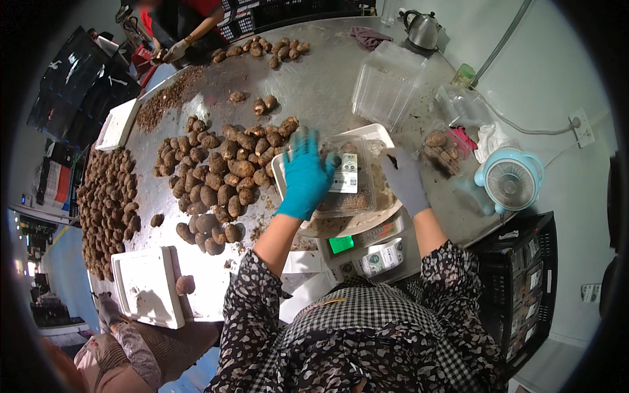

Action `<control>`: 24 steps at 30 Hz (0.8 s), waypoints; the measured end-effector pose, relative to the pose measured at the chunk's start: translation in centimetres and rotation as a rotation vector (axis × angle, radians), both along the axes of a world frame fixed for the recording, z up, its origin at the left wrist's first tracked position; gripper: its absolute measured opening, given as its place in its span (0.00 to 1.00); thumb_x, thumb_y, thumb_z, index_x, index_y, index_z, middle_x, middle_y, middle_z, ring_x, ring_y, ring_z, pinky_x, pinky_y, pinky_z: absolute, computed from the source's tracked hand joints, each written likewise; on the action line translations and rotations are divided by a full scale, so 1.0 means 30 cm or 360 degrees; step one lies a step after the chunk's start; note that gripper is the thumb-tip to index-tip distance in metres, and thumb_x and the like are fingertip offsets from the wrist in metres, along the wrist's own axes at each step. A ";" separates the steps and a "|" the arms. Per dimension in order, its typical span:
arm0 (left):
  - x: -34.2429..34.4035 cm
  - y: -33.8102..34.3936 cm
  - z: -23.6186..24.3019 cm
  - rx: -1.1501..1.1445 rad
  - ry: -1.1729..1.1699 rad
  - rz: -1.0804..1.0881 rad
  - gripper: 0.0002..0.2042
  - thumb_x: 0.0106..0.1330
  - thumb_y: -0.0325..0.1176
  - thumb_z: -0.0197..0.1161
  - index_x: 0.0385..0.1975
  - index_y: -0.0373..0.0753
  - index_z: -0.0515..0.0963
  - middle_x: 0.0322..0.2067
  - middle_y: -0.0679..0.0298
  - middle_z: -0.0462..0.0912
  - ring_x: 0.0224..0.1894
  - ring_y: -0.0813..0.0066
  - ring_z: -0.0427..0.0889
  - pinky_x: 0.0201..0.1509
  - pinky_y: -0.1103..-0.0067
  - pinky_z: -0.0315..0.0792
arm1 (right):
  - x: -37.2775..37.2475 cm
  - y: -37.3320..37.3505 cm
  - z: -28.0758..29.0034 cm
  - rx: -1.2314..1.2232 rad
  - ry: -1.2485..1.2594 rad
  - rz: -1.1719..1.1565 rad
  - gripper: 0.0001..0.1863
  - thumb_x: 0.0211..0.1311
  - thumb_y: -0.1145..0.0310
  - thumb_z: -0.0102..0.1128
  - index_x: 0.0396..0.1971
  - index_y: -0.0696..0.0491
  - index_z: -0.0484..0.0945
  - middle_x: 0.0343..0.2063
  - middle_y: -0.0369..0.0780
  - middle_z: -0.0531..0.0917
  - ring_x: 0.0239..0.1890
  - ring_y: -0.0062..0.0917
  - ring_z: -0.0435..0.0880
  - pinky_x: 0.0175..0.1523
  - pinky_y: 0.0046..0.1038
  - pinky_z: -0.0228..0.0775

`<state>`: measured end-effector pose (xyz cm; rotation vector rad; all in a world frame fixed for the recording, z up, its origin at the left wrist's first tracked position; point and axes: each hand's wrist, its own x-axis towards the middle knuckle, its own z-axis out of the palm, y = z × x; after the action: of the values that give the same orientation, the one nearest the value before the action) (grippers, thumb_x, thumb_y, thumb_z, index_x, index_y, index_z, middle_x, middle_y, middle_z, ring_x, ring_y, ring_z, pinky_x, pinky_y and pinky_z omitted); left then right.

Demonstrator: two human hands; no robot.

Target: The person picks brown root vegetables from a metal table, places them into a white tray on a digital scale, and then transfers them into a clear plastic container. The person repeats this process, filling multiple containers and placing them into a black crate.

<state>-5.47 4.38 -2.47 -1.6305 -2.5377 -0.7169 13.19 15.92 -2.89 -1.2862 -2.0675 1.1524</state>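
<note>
A clear plastic box (362,198) with brown contents and a white label (346,175) lies in a shallow white tray (397,208). Beneath the tray is a scale with a lit green display (341,244). My left hand (306,178), in a teal glove, rests along the box's left side, fingers stretched out and blurred at the tips, thumb near the label. At the tray's right side is my right hand (405,183) in a grey glove, its fingers extended and apart from the box. A dark mark shows near its fingertips.
Loose brown taros (226,171) are heaped left of the tray. Stacked empty clear boxes (388,85), a kettle (422,31) and a light-blue fan (511,181) stand to the right. A label roll (382,258) lies near me. Two other people work at the far left and lower left.
</note>
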 end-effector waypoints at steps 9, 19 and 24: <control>0.139 -0.158 -0.086 0.0620 -0.2192 0.0259 0.28 0.64 0.30 0.55 0.65 0.38 0.55 0.63 0.60 0.58 0.62 0.70 0.61 0.63 0.76 0.57 | -0.031 -0.163 -0.200 -0.0013 0.0290 0.0225 0.30 0.59 0.48 0.53 0.48 0.60 0.70 0.38 0.52 0.78 0.40 0.44 0.78 0.47 0.40 0.68; 0.444 -0.168 0.271 0.0560 -0.1860 -0.1170 0.31 0.65 0.36 0.56 0.66 0.38 0.52 0.67 0.60 0.52 0.66 0.65 0.57 0.64 0.69 0.60 | 0.404 -0.275 0.096 -0.1221 0.2141 0.0064 0.29 0.66 0.56 0.49 0.64 0.48 0.56 0.56 0.42 0.70 0.55 0.27 0.72 0.54 0.27 0.69; 0.458 -0.148 0.216 0.0372 -0.2275 -0.1002 0.23 0.65 0.40 0.57 0.55 0.33 0.69 0.51 0.53 0.74 0.50 0.63 0.76 0.53 0.72 0.71 | 0.849 -0.287 0.176 -0.0646 0.1985 -0.0510 0.28 0.65 0.48 0.46 0.58 0.50 0.63 0.51 0.40 0.74 0.51 0.27 0.75 0.42 0.28 0.73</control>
<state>8.28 -0.04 4.00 -2.2417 -2.0685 -2.9438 38.64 7.32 2.39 -0.6436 -0.7213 1.6411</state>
